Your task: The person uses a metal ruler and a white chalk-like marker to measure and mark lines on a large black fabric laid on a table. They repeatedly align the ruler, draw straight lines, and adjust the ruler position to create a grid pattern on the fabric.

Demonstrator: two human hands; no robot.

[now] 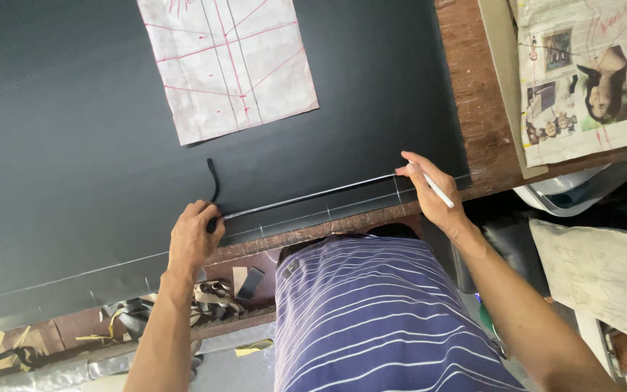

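A thin ruler (306, 197) is pinned on the black sheet (74, 145) near the desk (488, 145) edge by the closed left hand (194, 236); a white pencil (437, 190) is gripped in the right hand (433, 192). Firm, even pressure is best kept along the ruler.

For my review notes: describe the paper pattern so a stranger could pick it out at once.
Start from the big black sheet covering the wooden table. On its far part lies the paper pattern, pale and creased. Unlike the newspaper at the right, it carries only ruled red and dark lines.
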